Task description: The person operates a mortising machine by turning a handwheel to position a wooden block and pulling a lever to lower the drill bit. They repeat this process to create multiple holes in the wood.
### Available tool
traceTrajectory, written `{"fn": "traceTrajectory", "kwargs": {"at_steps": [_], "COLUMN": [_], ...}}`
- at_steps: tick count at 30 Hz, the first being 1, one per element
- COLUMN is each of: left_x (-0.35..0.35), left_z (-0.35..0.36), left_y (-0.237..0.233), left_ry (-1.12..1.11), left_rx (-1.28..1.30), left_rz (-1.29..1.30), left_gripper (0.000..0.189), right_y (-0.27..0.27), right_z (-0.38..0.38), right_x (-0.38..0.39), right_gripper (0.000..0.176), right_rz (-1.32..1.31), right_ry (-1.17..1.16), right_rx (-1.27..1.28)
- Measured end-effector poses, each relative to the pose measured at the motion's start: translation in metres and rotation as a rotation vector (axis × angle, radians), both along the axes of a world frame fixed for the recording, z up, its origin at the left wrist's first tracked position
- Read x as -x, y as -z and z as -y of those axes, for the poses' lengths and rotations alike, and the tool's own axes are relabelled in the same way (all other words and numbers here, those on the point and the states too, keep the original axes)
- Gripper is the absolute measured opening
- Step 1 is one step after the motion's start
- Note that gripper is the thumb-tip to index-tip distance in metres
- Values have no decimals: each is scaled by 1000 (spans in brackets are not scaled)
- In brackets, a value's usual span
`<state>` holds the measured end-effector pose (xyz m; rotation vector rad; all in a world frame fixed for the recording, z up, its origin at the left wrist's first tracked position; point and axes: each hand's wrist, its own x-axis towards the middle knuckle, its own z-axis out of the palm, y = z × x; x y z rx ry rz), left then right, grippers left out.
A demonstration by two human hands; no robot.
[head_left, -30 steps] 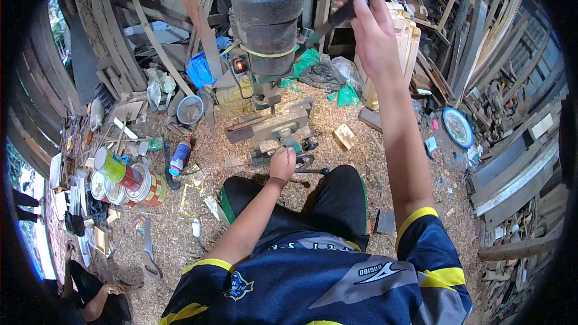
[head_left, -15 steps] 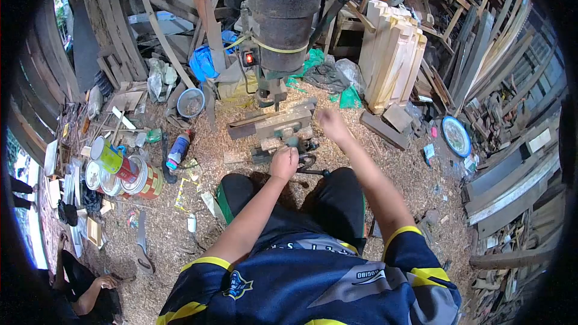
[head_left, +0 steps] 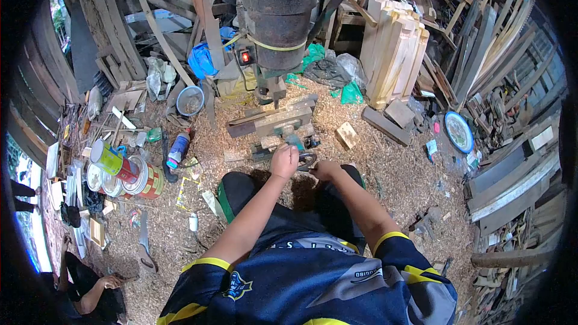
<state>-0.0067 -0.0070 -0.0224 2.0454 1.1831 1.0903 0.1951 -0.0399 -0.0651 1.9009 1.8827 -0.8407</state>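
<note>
Right hand (head_left: 326, 170) has come down from above the sawdust, right of centre, to the middle of the frame, near the right knee; left hand (head_left: 284, 161) keeps its place

Right fingers curled closed around the outer end of the dark vise handle (head_left: 308, 157); left hand a loose fist, thumb uppermost, just left of that handle and against the near end of the vise (head_left: 294, 140). Undersides of its fingers hidden, cannot tell what they hold

Wooden bar (head_left: 283, 121) lies in the vise just above centre, slanting up to the right. Drill bit (head_left: 277, 103) points down over it, tip apparently clear of the wood. Drill motor (head_left: 280, 18) at top centre, red switch (head_left: 245, 57) lit on its left

Pale wood block (head_left: 347, 135) on the sawdust, right of the vise. Blue-rimmed bowl (head_left: 190, 101) left of the drill. Hand saw (head_left: 144, 241) lower left, near another person's hand (head_left: 110, 281)
</note>
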Motion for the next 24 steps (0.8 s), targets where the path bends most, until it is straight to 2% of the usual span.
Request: {"fn": "traceTrajectory", "kwargs": {"at_steps": [2,5,8,14,17,20,23,24], "left_x": [0,3,3,5,4,5,5,5], "left_z": [-1,-5,-2,-1,-2,-3,-2,-4], "left_y": [-1,6,2,-4,-1,2,1,1], "left_ry": [-13,15,6,13,-3,8,12,12], "left_rx": [-55,-74,-62,-48,-94,-88,-58,-59], "left_rz": [8,-7,16,10,56,36,57,57], "left_gripper": [37,37,36,37,37,36,36,36], "right_y": [-41,-45,-22,-23,-27,-14,-35,-48], "right_z": [8,17,15,20,21,25,24,26], "right_x": [18,23,14,18,24,10,29,33], "right_gripper": [53,51,49,47,44,41,41,40], "right_rz": [38,49,5,-37,-34,-199,-32,-77], "right_ry": [-1,38,76,62,129,148,199,210], "right_rx": [-31,-96,-123,-244,-305,-282,-221,-229]}}
